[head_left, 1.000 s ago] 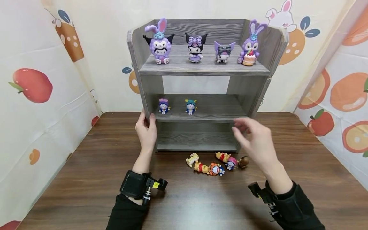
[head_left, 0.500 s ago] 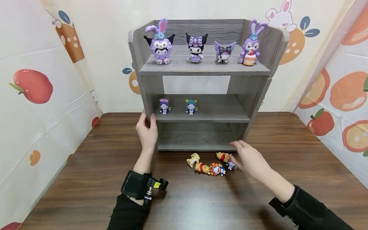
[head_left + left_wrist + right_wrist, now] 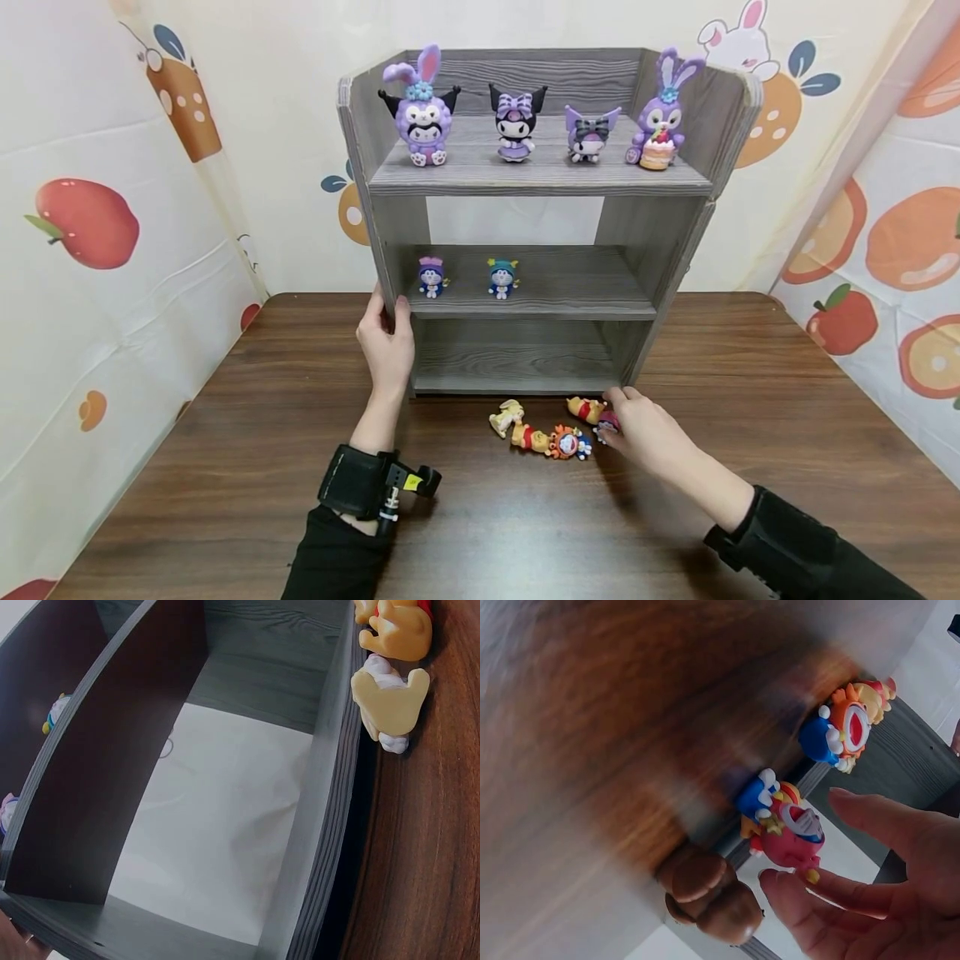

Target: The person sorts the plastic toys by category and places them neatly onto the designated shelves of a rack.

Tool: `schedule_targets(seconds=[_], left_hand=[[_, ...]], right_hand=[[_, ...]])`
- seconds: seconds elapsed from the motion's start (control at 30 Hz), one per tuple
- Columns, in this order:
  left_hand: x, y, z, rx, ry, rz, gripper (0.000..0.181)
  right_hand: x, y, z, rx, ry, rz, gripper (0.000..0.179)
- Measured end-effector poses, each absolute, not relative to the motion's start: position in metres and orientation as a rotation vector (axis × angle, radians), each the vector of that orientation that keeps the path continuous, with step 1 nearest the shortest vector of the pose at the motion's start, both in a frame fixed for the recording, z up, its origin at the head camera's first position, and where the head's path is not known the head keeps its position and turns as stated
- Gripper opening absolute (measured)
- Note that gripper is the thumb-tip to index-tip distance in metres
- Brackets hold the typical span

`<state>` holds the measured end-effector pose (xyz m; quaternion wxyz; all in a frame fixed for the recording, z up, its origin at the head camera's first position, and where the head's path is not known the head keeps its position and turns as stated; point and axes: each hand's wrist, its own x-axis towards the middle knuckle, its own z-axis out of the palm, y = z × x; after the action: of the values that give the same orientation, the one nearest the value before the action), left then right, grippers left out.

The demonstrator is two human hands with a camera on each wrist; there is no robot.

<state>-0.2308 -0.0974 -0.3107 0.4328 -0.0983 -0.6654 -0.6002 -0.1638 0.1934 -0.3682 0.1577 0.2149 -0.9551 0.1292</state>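
My left hand (image 3: pixel 387 346) grips the left side panel of a grey wooden shelf (image 3: pixel 536 310), thumb at its front edge; only a sliver of that hand shows in the left wrist view. My right hand (image 3: pixel 651 427) reaches down to the table in front of the shelf's lower right corner. A small blue cat figurine with a pink hat (image 3: pixel 791 836) lies between its parted thumb and fingers. The fingertips are right at the hat, while the thumb stands apart. Beside it is a brown figurine (image 3: pixel 709 892), hidden behind the hand in the head view.
Near the hand lie a yellow bear figurine (image 3: pixel 585 408), an orange-maned cat figurine (image 3: pixel 564 442), another bear (image 3: pixel 528 438) and a cream figurine (image 3: pixel 507 417). Two small cat figurines, one in a teal hat (image 3: pixel 502 279), stand on the middle shelf. Several purple figurines, including a rabbit (image 3: pixel 660 117), line the top.
My right hand has come down from in front of the middle shelf to the pink-hatted cat figurine on the table. My left hand keeps its hold on the shelf.
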Motion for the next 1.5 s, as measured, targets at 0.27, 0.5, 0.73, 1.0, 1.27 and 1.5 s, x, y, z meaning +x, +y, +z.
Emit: schedule_targets(seconds=[0.27,0.5,0.73,1.0,1.27,1.5], left_hand=[[-0.231,-0.098,-0.311,-0.242,-1.665,-1.486,0.031],[-0.23,-0.098,-0.31,-0.246,-1.668,-1.494,0.033],[-0.238,-0.102,-0.317,-0.244,-1.664,-1.513,0.035],[-0.251,-0.106,-0.332,-0.243,-1.664,-1.505,0.036],[-0.245,-0.105,-0.324,-0.257,-1.662,-1.508,0.034],[-0.243,-0.104,-0.322,-0.243,-1.668,-1.512,0.035]], right_hand=[[-0.167,0.192,-0.376,0.542,-2.8,0.379,0.027],[-0.167,0.193,-0.377,0.549,-2.804,0.431,0.023],[-0.16,0.193,-0.365,0.617,-2.755,0.453,0.022],[-0.149,0.193,-0.328,0.697,-2.657,0.463,0.024],[-0.144,0.191,-0.276,0.792,-2.458,0.476,0.027],[-0.149,0.185,-0.238,0.813,-2.413,0.442,0.029]])
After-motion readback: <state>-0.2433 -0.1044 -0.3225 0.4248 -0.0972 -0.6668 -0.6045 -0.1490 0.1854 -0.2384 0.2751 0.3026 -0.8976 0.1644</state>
